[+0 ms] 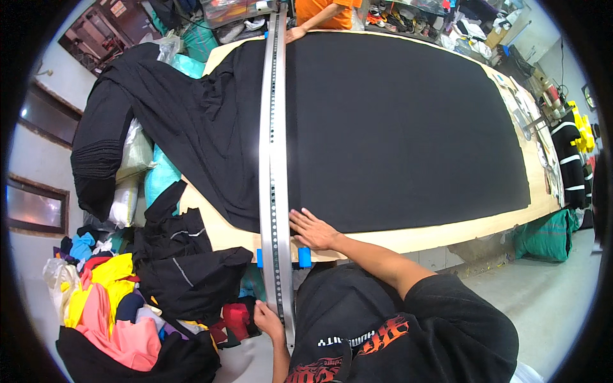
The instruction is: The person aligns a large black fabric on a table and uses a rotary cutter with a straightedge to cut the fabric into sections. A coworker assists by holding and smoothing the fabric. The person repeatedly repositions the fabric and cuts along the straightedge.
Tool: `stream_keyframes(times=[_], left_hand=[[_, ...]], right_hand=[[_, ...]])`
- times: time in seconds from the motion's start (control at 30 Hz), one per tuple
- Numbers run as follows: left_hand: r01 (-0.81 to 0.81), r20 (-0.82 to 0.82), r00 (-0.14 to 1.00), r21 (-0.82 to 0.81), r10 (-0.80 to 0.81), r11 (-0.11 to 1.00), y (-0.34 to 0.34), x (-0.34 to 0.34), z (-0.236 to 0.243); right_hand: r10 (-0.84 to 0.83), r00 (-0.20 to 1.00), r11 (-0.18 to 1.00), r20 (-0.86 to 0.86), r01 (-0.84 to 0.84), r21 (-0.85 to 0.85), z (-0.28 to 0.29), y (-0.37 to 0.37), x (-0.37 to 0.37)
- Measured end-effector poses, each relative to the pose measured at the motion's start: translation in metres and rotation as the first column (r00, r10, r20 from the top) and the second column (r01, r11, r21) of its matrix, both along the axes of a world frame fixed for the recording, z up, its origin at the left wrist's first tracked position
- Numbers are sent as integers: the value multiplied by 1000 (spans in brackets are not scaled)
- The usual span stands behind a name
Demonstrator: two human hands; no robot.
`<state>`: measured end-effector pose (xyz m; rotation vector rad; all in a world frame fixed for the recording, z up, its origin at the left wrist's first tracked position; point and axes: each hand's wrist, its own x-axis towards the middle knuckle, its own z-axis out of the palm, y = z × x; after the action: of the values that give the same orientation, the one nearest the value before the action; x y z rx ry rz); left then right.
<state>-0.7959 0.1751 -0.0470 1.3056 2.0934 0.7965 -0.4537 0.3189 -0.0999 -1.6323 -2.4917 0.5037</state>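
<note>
A long silver metal rail point(278, 166) with a row of holes crosses the pale table point(447, 236) from back to front, over black fabric point(405, 127). The fabric lies flat right of it and bunches in folds to the left. My right hand point(311, 228) is open, palm down on the fabric's front edge just right of the rail. My left hand point(268, 319) is curled at the rail's left side, on the near end that juts past the table. Blue pieces point(304, 256) sit either side of the rail at the table edge.
A co-worker in orange point(325, 16) rests a hand point(295, 33) beside the rail's far end. Colourful clothing point(112, 287) and black garments point(191, 281) are heaped at front left, sacks point(163, 175) behind them. A green sack point(543, 236) and a metal fixture point(535, 124) are at right.
</note>
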Motion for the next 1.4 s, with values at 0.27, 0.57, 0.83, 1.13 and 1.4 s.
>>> stream_keyframes(times=[0.27,0.57,0.83,1.13,1.4], left_hand=[[206,-108,977,236,-185,950,170,54,-42],[-162,66,983,-94,169,982,377,110,-113],[-335,950,308,58,51,940,409,201,50],[-165,933,205,332,-297,929,179,526,196],[707,558,473,221,-682,672,-153,772,182]], right_hand=[[-492,827,827,-274,542,150,29,-131,117],[-847,-185,-297,-499,942,155,1,-375,242],[-731,-576,-648,-366,754,109,-80,-581,304],[-600,-519,-386,-609,855,-348,-46,-630,522],[-590,-242,420,-771,723,-549,173,-515,629]])
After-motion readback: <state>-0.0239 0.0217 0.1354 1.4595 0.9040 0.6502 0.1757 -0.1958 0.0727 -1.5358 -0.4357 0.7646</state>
